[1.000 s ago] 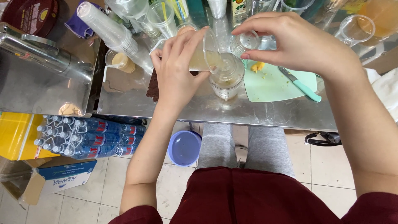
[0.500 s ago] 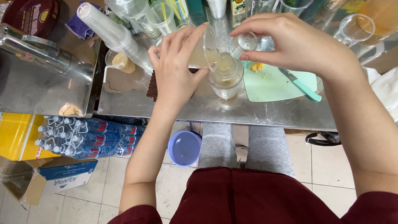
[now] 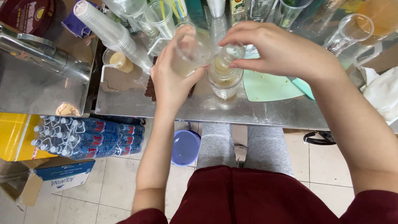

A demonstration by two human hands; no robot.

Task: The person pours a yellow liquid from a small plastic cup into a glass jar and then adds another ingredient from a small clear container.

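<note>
Fingers of the left hand (image 3: 172, 81) wrap a clear cup (image 3: 191, 52), tilted toward the jar (image 3: 224, 79) just right of it; right hand (image 3: 277, 52) fingers pinch the jar's top.

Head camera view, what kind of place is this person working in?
Probably a small drink stall or drinks counter. A steel counter is crowded with stacked clear plastic cups, the left hand holds a cup of pale liquid, and a shrink-wrapped pack of water bottles sits on the tiled floor below.
</note>
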